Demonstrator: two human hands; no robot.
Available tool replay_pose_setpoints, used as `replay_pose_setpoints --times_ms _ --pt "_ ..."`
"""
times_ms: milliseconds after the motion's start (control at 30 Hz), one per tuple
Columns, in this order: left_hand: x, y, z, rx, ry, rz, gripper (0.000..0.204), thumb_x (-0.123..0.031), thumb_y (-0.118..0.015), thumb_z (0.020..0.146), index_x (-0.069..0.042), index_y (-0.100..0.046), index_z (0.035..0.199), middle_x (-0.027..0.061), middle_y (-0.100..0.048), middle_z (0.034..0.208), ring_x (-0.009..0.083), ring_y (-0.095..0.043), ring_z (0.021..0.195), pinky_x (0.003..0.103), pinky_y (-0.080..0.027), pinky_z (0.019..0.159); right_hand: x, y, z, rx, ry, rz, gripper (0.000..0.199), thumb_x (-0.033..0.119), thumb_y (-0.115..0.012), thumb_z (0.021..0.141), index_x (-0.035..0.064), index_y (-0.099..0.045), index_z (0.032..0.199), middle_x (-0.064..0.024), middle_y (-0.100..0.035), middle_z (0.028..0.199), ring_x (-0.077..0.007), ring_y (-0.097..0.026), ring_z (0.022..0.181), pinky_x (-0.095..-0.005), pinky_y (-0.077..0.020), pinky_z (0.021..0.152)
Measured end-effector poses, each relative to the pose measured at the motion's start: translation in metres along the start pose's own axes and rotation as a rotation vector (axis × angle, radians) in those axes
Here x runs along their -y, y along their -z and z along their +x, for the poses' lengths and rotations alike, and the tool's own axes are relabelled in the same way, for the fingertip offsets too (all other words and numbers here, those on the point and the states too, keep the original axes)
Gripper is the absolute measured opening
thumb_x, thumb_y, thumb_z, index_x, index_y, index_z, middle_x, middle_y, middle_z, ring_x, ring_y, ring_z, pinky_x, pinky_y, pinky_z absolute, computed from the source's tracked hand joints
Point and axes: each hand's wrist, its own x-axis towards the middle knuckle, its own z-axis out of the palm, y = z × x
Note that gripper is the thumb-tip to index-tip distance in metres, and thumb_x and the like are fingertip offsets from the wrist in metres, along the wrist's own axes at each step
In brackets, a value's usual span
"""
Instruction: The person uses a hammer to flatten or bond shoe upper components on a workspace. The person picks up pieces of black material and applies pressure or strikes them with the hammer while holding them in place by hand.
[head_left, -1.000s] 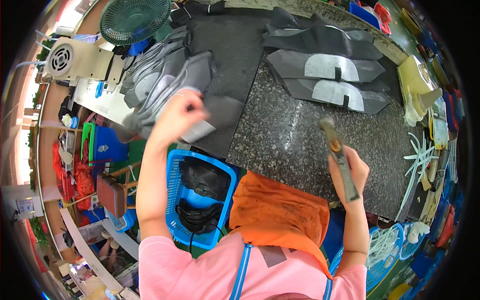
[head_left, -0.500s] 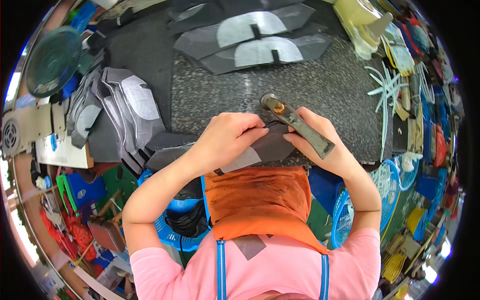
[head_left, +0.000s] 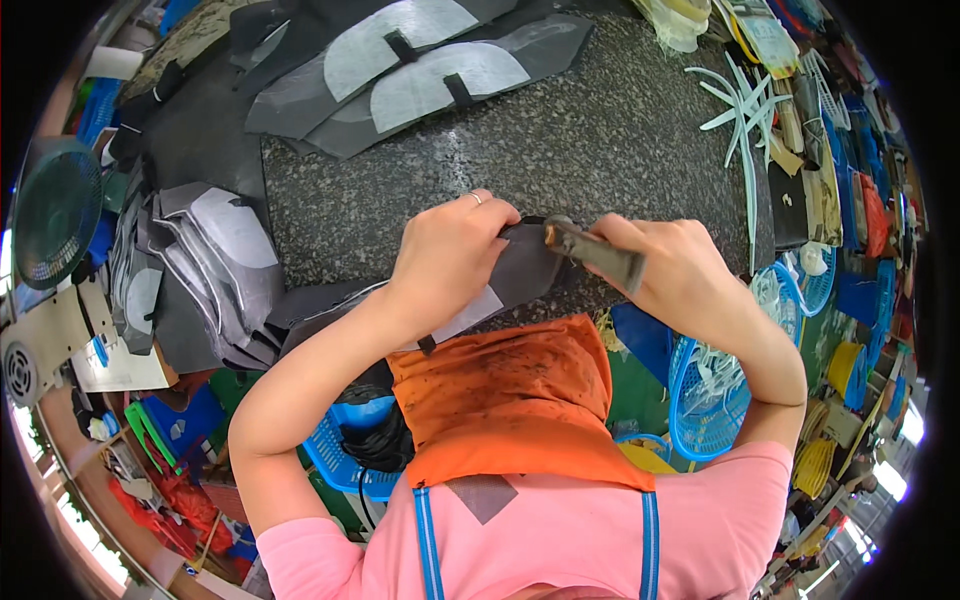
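Note:
A dark grey flat panel (head_left: 527, 265) with a pale patch lies at the near edge of the speckled stone slab (head_left: 350, 200). My left hand (head_left: 445, 258) is closed on its far edge, fingertips pinching the dark rim. In my right hand (head_left: 685, 272) is a metal hammer (head_left: 605, 260) with a round face and a broad flat end. Its round face is down at the panel's right corner, close to my left fingertips; whether it touches cannot be made out. The fingers wrapped round the hammer are partly hidden behind it.
Similar panels with white patches (head_left: 445, 85) lie at the slab's far side, and a stack of them (head_left: 235, 260) stands at the left. Pale strips (head_left: 745, 125) lie at the right. Below the table edge are a blue basket (head_left: 700, 410) and an orange apron (head_left: 500, 400).
My right hand has turned over and brought the hammer's round face down to the panel's corner. The whole view has shifted and tilted; my left hand still grips the edge.

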Motion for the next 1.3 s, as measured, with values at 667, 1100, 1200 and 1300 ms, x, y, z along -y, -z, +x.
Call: replay_pose_setpoints --times_ms 667,1100,1200,1300 --pt "-0.005 0.001 -0.031 0.004 -0.24 0.444 0.02 -0.008 -0.075 0.074 -0.005 -0.067 0.092 0.007 -0.063 0.088 0.0271 -0.065 0.076 0.035 -0.051 0.065 0.003 -0.013 0.033 -0.027 0.048 -0.039 0.023 0.024 -0.064 0.088 0.0044 -0.053 0.084 -0.0145 -0.057 0.056 -0.038 -0.062 0.057 -0.0469 -0.0489 0.051" --pt "0.081 0.155 -0.109 -0.118 0.343 0.45 0.029 -0.011 -0.067 0.085 -0.002 -0.067 0.113 0.0127 -0.064 0.116 0.0297 -0.058 0.113 0.036 -0.045 0.095 0.008 -0.028 0.026 -0.053 0.04 -0.054 0.019 0.017 -0.064 0.082 0.0061 -0.051 0.089 -0.0126 -0.058 0.059 -0.0353 -0.062 0.059 -0.0463 -0.0487 0.052" --pt "0.012 0.087 -0.055 0.103 0.085 0.331 0.041 -0.02 -0.073 0.081 -0.006 -0.065 0.118 0.0135 -0.064 0.111 0.0318 -0.058 0.108 0.04 -0.048 0.092 0.006 -0.029 0.022 -0.068 0.062 -0.075 0.018 0.015 -0.064 0.082 0.0063 -0.05 0.089 -0.0121 -0.059 0.061 -0.0348 -0.063 0.06 -0.0457 -0.0491 0.052" --pt "-0.004 0.04 -0.035 0.251 0.107 0.238 0.035 -0.02 -0.073 0.081 -0.004 -0.066 0.111 0.0129 -0.066 0.098 0.0285 -0.063 0.094 0.037 -0.05 0.081 0.003 -0.039 0.016 -0.089 0.063 -0.091 0.015 0.012 -0.062 0.082 0.007 -0.05 0.089 -0.012 -0.061 0.064 -0.0341 -0.064 0.061 -0.045 -0.0491 0.052"
